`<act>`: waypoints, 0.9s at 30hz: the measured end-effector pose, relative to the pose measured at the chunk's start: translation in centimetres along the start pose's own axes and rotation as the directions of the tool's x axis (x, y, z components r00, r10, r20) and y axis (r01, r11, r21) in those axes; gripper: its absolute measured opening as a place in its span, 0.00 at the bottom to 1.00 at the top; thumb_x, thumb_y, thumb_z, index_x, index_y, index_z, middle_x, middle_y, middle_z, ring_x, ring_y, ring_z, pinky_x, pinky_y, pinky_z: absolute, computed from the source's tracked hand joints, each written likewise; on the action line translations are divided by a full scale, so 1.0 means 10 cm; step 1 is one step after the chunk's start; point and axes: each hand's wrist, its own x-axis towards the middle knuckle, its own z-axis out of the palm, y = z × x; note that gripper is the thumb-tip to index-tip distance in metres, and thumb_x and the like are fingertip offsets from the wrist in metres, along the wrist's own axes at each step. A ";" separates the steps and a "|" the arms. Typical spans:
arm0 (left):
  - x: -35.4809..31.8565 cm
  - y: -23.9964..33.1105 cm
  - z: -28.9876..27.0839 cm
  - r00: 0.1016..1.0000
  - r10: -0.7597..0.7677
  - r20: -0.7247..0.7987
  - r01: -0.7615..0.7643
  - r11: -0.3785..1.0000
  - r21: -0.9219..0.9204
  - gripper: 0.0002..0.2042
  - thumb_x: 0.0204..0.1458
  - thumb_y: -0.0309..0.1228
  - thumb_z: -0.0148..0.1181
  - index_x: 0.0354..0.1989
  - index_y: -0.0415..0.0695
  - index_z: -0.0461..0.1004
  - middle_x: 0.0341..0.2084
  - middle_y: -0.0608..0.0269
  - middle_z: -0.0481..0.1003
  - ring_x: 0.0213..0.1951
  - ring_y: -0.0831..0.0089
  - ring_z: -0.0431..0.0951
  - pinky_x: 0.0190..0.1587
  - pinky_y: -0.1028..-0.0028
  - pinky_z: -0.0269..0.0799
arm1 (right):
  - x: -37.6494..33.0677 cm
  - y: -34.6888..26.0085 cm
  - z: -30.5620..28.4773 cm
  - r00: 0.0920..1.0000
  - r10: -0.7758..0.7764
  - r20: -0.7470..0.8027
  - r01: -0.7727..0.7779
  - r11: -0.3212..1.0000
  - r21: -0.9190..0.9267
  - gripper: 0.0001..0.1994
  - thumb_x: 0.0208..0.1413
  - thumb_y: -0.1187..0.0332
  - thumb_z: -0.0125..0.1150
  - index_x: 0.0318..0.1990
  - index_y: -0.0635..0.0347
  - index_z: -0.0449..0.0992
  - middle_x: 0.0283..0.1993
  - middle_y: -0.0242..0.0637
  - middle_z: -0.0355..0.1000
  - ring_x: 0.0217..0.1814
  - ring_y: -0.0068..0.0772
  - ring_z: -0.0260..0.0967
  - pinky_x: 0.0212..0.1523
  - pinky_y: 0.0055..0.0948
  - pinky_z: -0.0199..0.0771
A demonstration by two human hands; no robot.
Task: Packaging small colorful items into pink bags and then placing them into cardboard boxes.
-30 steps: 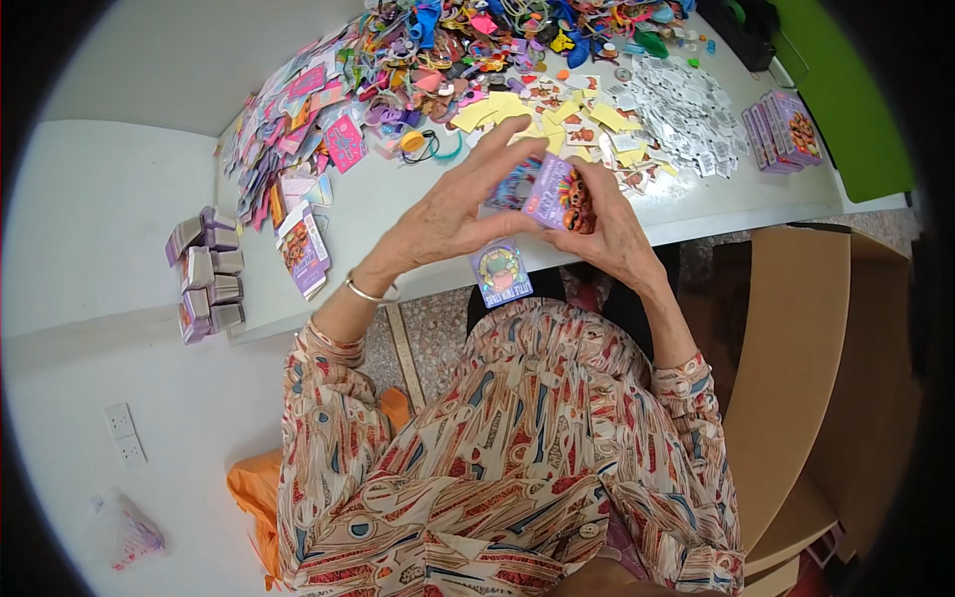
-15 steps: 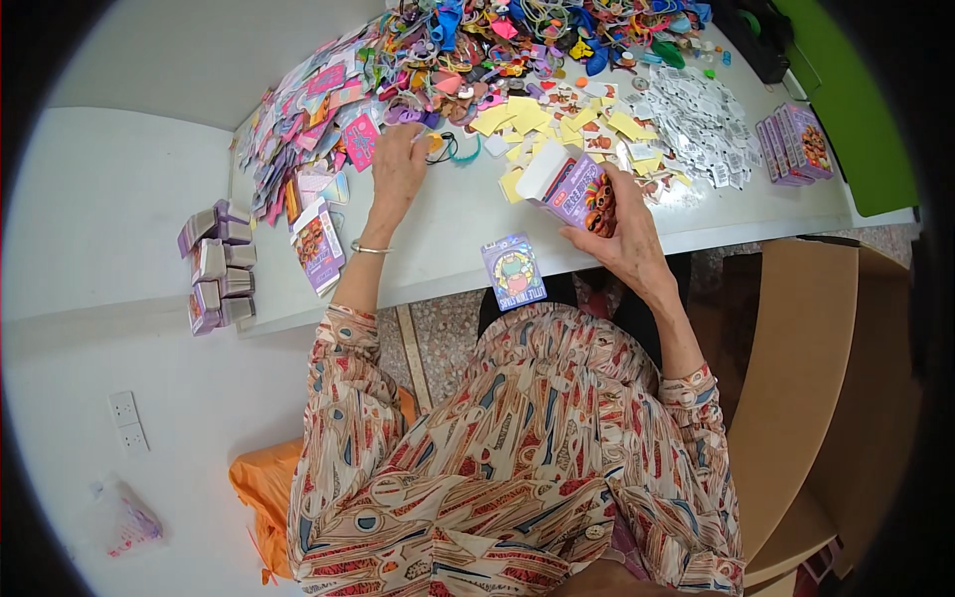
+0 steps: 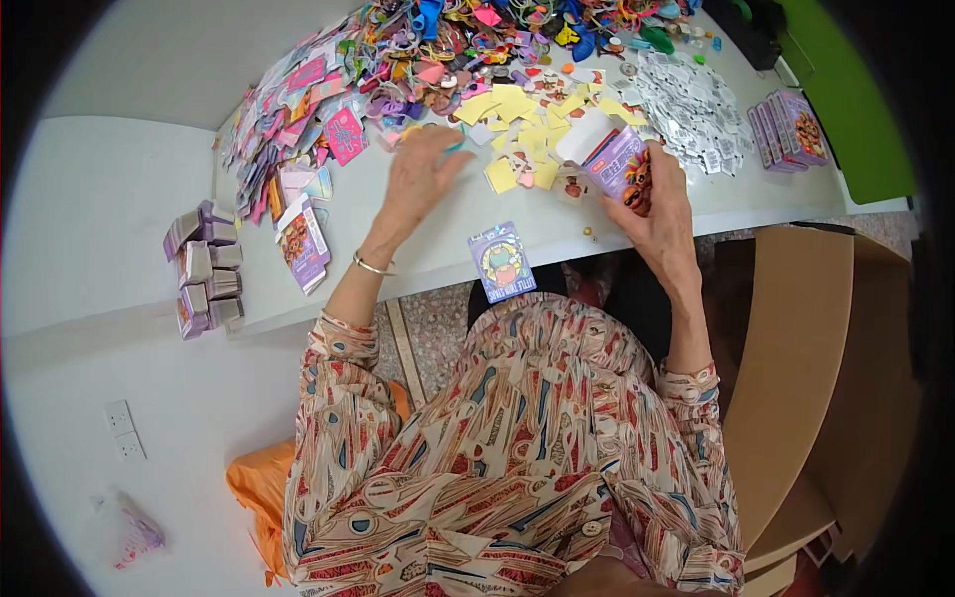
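Observation:
My right hand (image 3: 665, 224) grips a small purple box (image 3: 622, 164) with a cartoon picture, its white end flap open toward the left. Something red and dark shows at the mouth of the box. Smeared by motion, my left hand (image 3: 420, 184) hovers over the table, its fingertips beside a teal band (image 3: 456, 141); whether it holds the band I cannot tell. Between my hands, at the front edge, lies a blue-purple card (image 3: 501, 263) with a cartoon figure. Another purple box (image 3: 302, 245), flap open, lies left of my left forearm.
Small hair accessories (image 3: 497, 45) heap at the back, with colourful cards (image 3: 288, 114) left. Yellow paper pieces (image 3: 512, 102) and small white slips (image 3: 696, 109) spread right of centre. Filled boxes stand at the right (image 3: 791, 131) and left (image 3: 211, 269). A cardboard carton (image 3: 796, 338) stands right.
My left hand has moved right, toward the teal band. The purple box in my right hand has shifted right and tilted. Small gold-coloured bits now show on the table below it.

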 end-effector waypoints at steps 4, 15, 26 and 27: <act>-0.15 0.27 0.26 0.981 -0.144 0.129 0.145 0.989 0.002 0.16 0.44 0.34 0.69 0.40 0.42 0.74 0.39 0.61 0.73 0.44 0.60 0.69 0.44 0.67 0.68 | -0.03 0.00 -0.01 1.000 0.025 0.016 -0.025 1.000 -0.002 0.39 0.42 0.65 0.72 0.61 0.69 0.58 0.49 0.50 0.64 0.51 0.48 0.64 0.51 0.38 0.66; 0.01 0.22 0.26 0.888 -0.422 0.182 0.459 0.787 -0.412 0.08 0.49 0.30 0.65 0.35 0.41 0.74 0.29 0.67 0.74 0.35 0.77 0.72 0.39 0.74 0.68 | -0.09 -0.04 -0.01 0.999 0.024 0.028 -0.023 0.999 -0.035 0.39 0.42 0.66 0.71 0.61 0.69 0.57 0.52 0.51 0.63 0.54 0.52 0.62 0.54 0.40 0.66; 0.05 0.20 0.32 1.000 0.000 0.001 0.000 0.981 0.196 0.13 0.44 0.34 0.69 0.35 0.40 0.75 0.33 0.59 0.74 0.36 0.66 0.75 0.40 0.68 0.70 | -0.11 -0.06 0.00 0.998 0.038 0.041 -0.034 0.993 -0.109 0.37 0.42 0.66 0.69 0.60 0.66 0.58 0.53 0.50 0.63 0.55 0.52 0.61 0.55 0.42 0.65; 0.04 0.19 0.35 1.000 0.002 0.003 -0.003 0.981 0.193 0.13 0.44 0.34 0.69 0.35 0.40 0.75 0.33 0.59 0.74 0.36 0.66 0.75 0.40 0.68 0.70 | -0.11 -0.07 0.01 0.999 0.031 0.041 -0.027 0.995 -0.098 0.37 0.42 0.66 0.69 0.60 0.65 0.58 0.52 0.49 0.63 0.54 0.51 0.61 0.54 0.41 0.66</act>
